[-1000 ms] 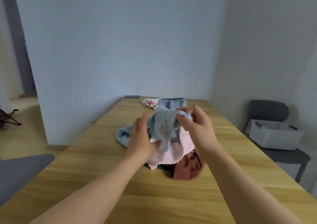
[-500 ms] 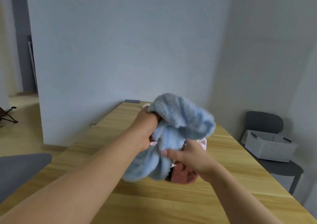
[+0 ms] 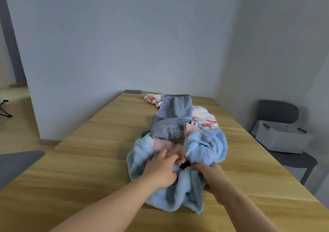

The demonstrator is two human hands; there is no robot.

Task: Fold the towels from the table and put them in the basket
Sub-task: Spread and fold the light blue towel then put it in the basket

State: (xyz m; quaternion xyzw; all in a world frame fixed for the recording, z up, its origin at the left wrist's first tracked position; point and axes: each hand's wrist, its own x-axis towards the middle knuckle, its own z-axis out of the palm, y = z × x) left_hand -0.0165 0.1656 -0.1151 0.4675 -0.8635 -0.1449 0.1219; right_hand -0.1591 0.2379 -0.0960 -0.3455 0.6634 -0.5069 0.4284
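Fluffy light-blue towel [image 3: 206,148], bunched in thick folds on the bench [image 3: 89,160], heaped over a pink towel [image 3: 160,143], clutched by curled fingers [image 3: 164,155] of left hand [image 3: 160,172] and right hand [image 3: 212,177].

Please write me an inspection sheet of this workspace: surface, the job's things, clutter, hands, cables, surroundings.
Surface: wooden table, with towels piled along its middle.
Job's things: blue towel bunched at the near end of the pile; grey towel, pink towel and others behind it, unfolded; basket on a chair to the right of the table.
Clutter: small grey object at the far table edge.
Hands: left hand and right hand both grip the blue towel.
Cables: nothing seen.
Surroundings: grey walls; another chair seat at the near left.
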